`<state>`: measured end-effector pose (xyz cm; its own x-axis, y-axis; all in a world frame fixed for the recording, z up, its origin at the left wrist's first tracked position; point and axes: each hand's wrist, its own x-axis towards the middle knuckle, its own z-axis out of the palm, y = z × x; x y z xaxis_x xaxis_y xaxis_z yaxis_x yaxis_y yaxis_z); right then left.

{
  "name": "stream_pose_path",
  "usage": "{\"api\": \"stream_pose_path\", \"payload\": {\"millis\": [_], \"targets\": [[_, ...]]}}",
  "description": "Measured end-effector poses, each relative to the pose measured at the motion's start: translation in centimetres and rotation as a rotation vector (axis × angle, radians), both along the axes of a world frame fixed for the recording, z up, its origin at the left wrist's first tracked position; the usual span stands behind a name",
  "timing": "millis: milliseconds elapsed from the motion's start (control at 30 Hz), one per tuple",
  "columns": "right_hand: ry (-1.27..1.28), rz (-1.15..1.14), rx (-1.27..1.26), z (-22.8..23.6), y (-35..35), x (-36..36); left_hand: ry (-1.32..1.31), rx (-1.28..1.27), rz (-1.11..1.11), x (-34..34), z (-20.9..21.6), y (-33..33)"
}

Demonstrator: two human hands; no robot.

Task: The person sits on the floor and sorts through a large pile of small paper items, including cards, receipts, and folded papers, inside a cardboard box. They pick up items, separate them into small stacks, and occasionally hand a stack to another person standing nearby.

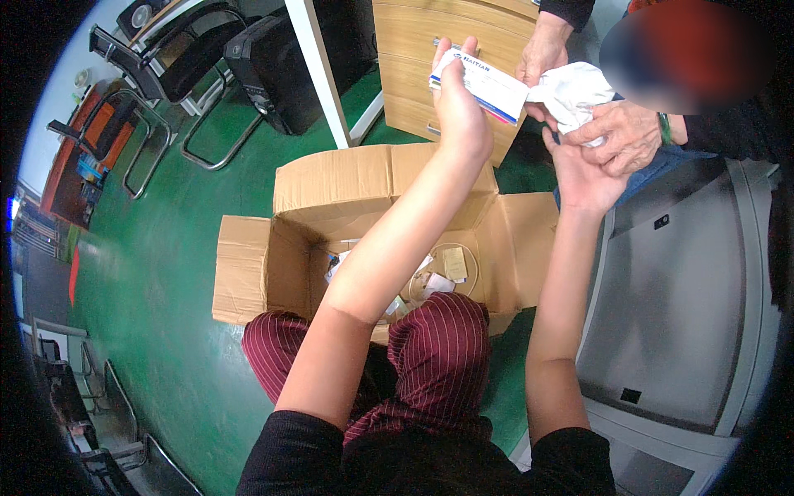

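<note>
My left hand (459, 103) is raised and grips a small white rectangular box (488, 83) with a blue and red edge. My right hand (583, 174) is lifted beside it, palm up and fingers apart, just under another person's hands. That person's hands (616, 132) hold crumpled white paper or wrapping (575, 91), and one of them (542, 50) also touches the far end of the white box. Below my arms an open cardboard box (347, 194) stands on the floor with cables and small packets (442, 273) inside.
A green floor (165, 273) lies to the left. A wooden drawer cabinet (413, 50) stands behind the carton, a black computer tower (265, 66) and chairs (157, 74) at upper left. A grey appliance lid (678, 289) is on the right. My knees in striped trousers (438, 347) are below.
</note>
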<state>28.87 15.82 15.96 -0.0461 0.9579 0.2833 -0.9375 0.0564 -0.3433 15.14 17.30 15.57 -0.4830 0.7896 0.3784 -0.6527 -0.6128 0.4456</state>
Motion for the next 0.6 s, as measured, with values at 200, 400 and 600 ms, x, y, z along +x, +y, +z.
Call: {"api": "stream_pose_path", "payload": {"millis": [200,400,600], "targets": [[-0.011,-0.016,0.016,0.6,0.2,0.5,0.008,0.000,0.000,-0.1,0.2,0.1],[0.037,-0.019,0.079,0.9,0.6,1.5,-0.032,0.027,-0.036,0.5,0.5,0.6],[-0.131,-0.061,-0.159,0.2,-0.3,0.3,-0.053,0.056,-0.102,0.7,1.0,0.4]]}}
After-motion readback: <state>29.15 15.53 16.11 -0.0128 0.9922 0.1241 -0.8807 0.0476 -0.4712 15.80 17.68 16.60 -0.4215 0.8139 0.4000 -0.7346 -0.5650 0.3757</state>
